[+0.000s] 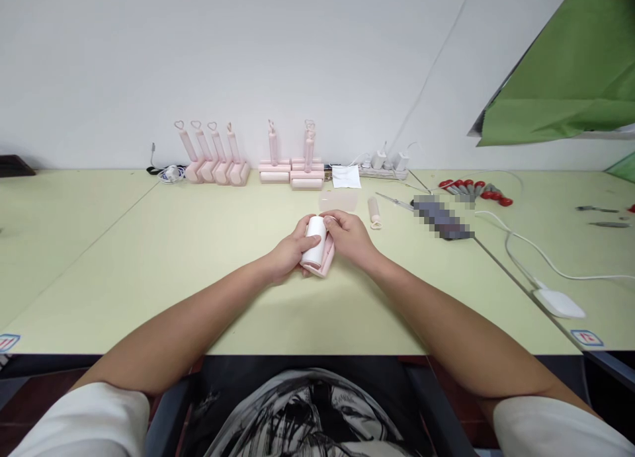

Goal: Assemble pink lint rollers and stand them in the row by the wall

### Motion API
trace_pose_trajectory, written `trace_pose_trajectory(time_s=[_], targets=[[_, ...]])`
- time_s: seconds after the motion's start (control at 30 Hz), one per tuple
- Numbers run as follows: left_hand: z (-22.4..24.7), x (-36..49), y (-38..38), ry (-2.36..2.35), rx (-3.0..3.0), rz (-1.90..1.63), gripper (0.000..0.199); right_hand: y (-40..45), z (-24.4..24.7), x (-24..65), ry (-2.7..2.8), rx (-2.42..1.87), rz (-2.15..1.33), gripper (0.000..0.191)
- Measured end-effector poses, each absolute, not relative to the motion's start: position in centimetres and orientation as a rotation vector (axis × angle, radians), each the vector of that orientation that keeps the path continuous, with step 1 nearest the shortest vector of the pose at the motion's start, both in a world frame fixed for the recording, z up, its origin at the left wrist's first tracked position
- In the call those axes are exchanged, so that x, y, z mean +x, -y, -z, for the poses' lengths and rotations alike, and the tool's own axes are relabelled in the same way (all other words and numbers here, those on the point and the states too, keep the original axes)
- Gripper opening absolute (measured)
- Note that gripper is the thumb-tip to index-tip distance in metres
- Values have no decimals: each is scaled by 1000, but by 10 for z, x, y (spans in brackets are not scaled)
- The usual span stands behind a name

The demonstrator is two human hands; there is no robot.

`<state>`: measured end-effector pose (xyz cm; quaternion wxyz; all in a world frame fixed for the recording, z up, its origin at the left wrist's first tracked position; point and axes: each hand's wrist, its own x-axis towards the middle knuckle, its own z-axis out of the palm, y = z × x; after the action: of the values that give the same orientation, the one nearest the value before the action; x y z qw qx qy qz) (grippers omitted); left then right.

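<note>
Between my two hands, above the middle of the pale green table, a white roll (314, 241) is held tilted against a pink holder (326, 260). My left hand (292, 252) wraps the roll and holder from the left, its thumb across the roll. My right hand (350, 237) pinches the upper right end of the roll with its thumb, and its other fingers are partly hidden behind. Just beyond the hands lies a pale pink flat cover (338, 200). To its right is a pale handle (374, 212) with a loop at its end.
Assembled pink rollers (274, 171) stand along the wall beside a power strip (384, 172) and white paper (346, 176). Tweezers (394, 200), a blurred dark object (441, 217), red-and-grey tools (466, 187) and a white cable with a pad (559, 303) lie rightward.
</note>
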<state>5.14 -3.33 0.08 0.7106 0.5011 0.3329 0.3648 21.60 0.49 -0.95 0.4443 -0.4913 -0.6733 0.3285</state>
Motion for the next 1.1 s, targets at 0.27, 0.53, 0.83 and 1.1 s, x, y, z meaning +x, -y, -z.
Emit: trace_pose_trajectory(time_s=[0.27, 0.53, 0.83, 1.1], targets=[[-6, 46, 39, -832, 1397, -744, 51, -4, 1, 220, 1518, -1082, -1124, 33], [8, 44, 42, -826, 1690, -916, 72, 5, 0, 230, 1886, -898, -735, 36], [11, 55, 45, -961, 1513, -997, 85, 11, -1, 215, 1711, -1020, -617, 27], [13, 61, 47, -801, 1403, -1059, 98, 13, 6, 208, 1590, -856, -866, 40]])
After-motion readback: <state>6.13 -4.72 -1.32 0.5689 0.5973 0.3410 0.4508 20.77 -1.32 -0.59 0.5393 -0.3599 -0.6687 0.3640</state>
